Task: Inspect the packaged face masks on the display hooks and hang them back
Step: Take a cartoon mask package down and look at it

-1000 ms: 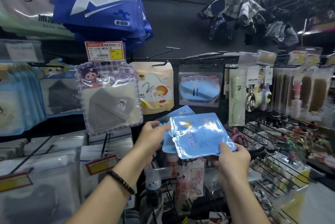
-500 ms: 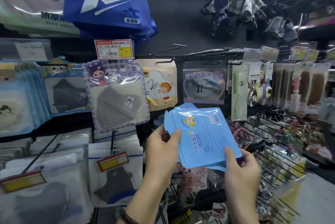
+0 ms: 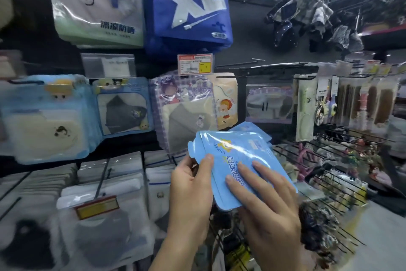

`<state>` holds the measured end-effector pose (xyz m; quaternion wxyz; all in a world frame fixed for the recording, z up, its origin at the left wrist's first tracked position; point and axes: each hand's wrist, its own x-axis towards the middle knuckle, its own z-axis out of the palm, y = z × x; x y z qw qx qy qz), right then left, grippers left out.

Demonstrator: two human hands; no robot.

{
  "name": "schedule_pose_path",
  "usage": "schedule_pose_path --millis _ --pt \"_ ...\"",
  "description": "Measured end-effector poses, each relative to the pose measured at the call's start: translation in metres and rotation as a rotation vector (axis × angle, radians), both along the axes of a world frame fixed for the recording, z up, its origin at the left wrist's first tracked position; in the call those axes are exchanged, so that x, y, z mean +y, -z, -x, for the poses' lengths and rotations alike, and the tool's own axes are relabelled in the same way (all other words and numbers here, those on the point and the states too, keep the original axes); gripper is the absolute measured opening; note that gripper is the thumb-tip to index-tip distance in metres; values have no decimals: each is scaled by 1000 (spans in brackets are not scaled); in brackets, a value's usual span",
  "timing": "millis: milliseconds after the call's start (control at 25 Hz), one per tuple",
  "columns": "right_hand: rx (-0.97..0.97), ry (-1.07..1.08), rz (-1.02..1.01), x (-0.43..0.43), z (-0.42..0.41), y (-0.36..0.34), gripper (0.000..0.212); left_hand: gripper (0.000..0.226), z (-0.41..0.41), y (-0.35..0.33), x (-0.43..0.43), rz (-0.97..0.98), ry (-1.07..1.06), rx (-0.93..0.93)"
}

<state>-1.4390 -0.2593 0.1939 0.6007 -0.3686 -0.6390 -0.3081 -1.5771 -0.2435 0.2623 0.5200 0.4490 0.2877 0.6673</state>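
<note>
Packets of blue foil (image 3: 237, 156) below the purple checked pack (image 3: 184, 115): left hand (image 3: 191, 189) pinches their left edge, right hand (image 3: 270, 211) lies spread on top.

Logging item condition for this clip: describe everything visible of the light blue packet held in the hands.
The light blue mask packet is a flat, glossy plastic pouch with rounded corners, a small yellow cartoon logo, printed lettering and a hang tab at its left end. It is held tilted, tab pointing left. The left hand pinches it near the tab, thumb on top; the right hand lays straight fingers across its face. Another blue packet sits behind it.
</note>
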Motion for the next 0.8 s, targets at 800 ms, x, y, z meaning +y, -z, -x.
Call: schedule_pose_path --millis 800 --pt "902 -639 300 -34 206 -61 52 14 202 4 -14 -218 -227 82"
